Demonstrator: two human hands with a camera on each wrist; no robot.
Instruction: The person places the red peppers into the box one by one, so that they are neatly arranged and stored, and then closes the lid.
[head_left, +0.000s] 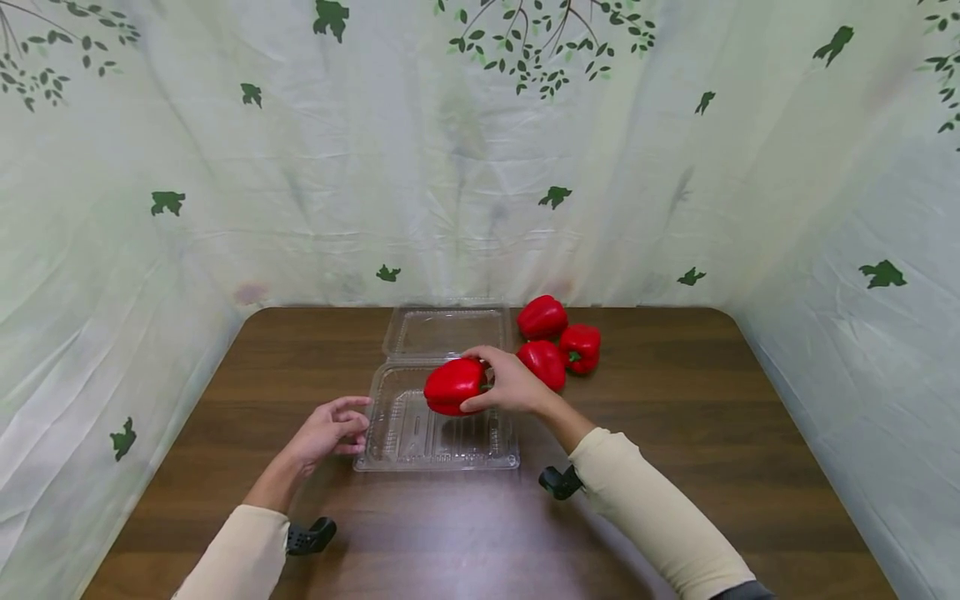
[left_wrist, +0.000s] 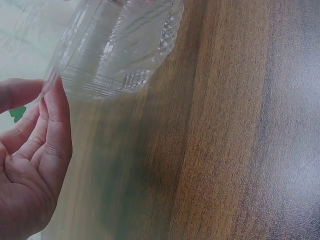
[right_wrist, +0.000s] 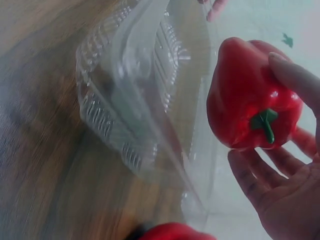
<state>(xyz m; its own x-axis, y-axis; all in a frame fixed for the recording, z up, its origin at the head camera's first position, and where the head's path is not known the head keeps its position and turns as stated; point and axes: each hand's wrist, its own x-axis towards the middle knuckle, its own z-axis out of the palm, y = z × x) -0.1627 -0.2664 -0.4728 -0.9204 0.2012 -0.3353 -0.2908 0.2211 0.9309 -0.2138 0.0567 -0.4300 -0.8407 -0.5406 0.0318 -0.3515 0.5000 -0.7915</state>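
Pale fabric curtain (head_left: 637,158) with printed green leaves and branches on all visible sides, brown wood-grain table (head_left: 750,450) with rounded far corners in front of it. Glossy red bell pepper (head_left: 453,385) with short green stem is over the open base of a clear plastic hinged container (head_left: 431,460), toward its right side, with a dark patch like a shadow in the base under it. Right hand (head_left: 513,383) grasps this pepper from the stem end, thumb on one side, fingers on the other; right wrist view shows the stem facing the camera. Container sits flat, ribbed base nearest the person, clear lid (head_left: 446,332) folded back on the far side. Left hand (head_left: 330,433) is at the container's left edge; in left wrist view thumb and index finger pinch the thin rim, other fingers loosely bent. Right of the lid, three more red peppers cluster close: one at the back (head_left: 543,317), one in front (head_left: 543,364) just beyond the right hand, one on the right (head_left: 580,348) with green stem toward the person. Cream sleeves (head_left: 660,508) on both arms, small black device (head_left: 311,536) at each wrist
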